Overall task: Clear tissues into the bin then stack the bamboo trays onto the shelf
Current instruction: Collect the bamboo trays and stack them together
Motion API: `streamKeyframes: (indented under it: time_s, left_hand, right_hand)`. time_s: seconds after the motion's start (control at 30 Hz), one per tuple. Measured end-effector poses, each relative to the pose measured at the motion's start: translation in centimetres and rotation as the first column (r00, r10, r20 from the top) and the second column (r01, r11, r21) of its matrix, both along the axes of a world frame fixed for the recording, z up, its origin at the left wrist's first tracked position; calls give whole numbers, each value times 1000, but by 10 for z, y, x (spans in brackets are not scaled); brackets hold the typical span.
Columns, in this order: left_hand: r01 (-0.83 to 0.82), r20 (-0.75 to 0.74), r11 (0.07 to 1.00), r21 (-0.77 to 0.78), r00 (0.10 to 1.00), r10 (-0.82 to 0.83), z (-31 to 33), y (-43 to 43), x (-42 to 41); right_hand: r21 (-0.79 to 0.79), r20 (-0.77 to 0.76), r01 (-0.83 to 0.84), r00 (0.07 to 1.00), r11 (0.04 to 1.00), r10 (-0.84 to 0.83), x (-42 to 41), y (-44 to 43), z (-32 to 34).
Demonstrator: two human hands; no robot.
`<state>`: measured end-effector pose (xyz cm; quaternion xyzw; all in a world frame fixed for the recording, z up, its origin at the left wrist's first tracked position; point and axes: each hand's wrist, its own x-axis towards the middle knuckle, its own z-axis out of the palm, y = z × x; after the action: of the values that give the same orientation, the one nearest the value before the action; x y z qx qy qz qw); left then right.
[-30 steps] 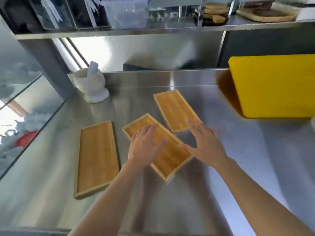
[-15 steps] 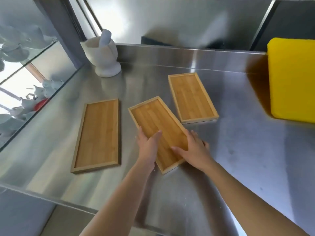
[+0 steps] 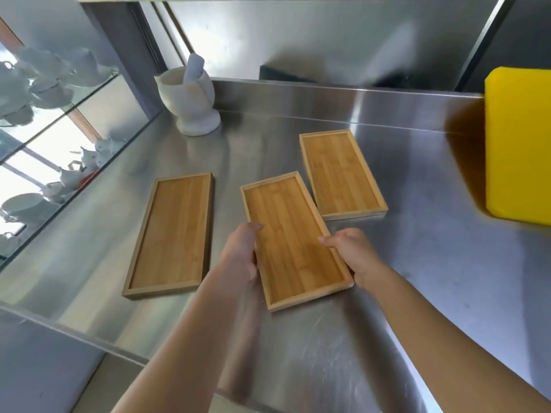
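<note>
Three shallow bamboo trays are on the steel counter (image 3: 417, 263). The middle tray (image 3: 292, 242) is raised slightly off the counter, held by both hands on its long sides. My left hand (image 3: 243, 251) grips its left rim, thumb on top. My right hand (image 3: 351, 253) grips its right rim. The left tray (image 3: 173, 234) lies flat to the left. The right tray (image 3: 341, 174) lies flat behind and to the right. All trays look empty. No tissues or bin are in view.
A white mortar and pestle (image 3: 190, 99) stands at the back left. A yellow board (image 3: 520, 147) fills the right edge. A glass panel (image 3: 44, 138) with white teaware behind it runs along the left. The counter's front edge (image 3: 89, 332) is near.
My hands went from resting over the middle tray to gripping its two long sides, and the tray has come toward me and turned straighter. The view tilted down, hiding the upper shelf.
</note>
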<state>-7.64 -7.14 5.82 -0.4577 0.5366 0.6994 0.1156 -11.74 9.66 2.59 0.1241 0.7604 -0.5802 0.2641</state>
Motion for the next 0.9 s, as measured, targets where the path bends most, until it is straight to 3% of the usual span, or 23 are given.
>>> streamKeyframes:
  time_s: [0.13,0.2,0.4,0.57,0.9]
  left_hand:
    - [103,54,994,18,993,-104,-4,-4,7]
    - [107,30,993,-46,994,-105,-8,-3,8]
    - [117,-127,898,-424,974,-187,-13,-14,12]
    - [128,-40,742,-658,978,-205,-10,-58,21]
    - [136,48,642,-755,987,-153,-14,-151,42]
  right_hand:
    - [81,-20,-15,1000,997,17,4,-7,-4]
    - [109,-56,-37,997,993,43,8,-11,-5]
    - [310,-223,-135,952,941,210,11,-33,13]
    - [523,-315,-248,833,815,455,18,-70,21]
    - [650,-338,-303,706,697,622,36,-165,14]
